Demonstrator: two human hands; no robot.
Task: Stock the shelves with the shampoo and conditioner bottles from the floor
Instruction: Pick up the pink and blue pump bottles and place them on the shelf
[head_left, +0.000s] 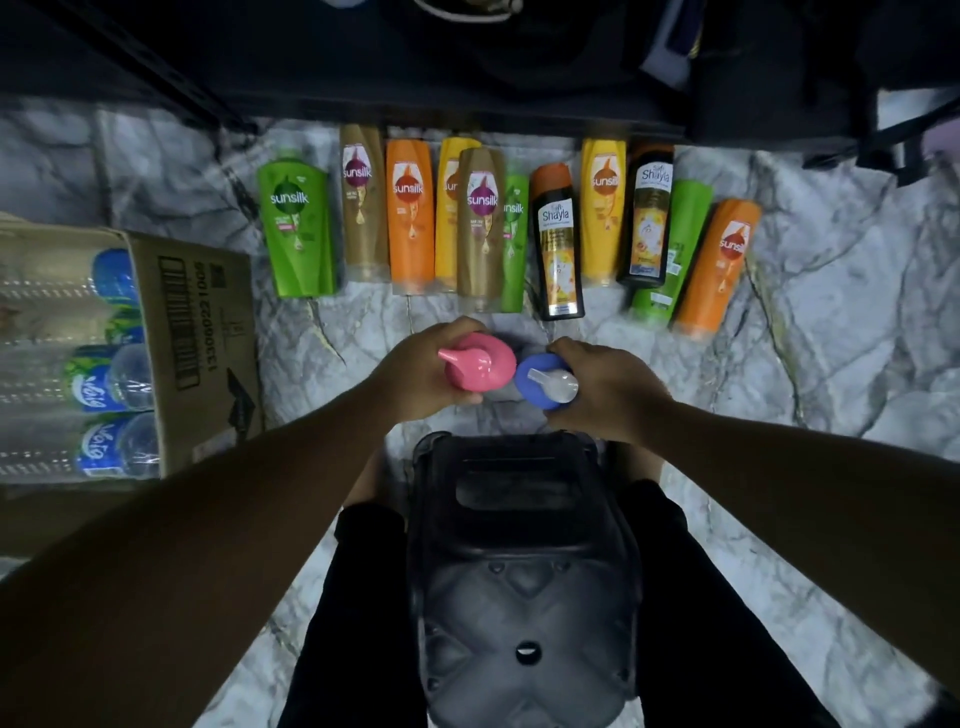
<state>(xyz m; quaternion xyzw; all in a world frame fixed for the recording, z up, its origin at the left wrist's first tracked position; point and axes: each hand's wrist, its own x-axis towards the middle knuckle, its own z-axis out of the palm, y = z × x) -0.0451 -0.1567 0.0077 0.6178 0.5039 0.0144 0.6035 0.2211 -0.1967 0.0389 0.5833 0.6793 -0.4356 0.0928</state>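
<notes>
The left hand (415, 376) grips a pink pump bottle (483, 364) and the right hand (610, 392) grips a blue pump bottle (537, 389), both upright, side by side; the dark shelf (467, 106) lies straight ahead, beyond the floor row of bottles (410, 223), equally near either hand

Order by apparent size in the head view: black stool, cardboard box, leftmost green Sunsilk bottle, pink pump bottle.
1. Black stool and cardboard box: alike, stool nearer, so unranked.
2. Green Sunsilk bottle.
3. Pink pump bottle.

Upright pink pump bottle (477, 364), upright blue pump bottle (540, 387) just beside, shampoo bottles (410, 218) lying in a row
</notes>
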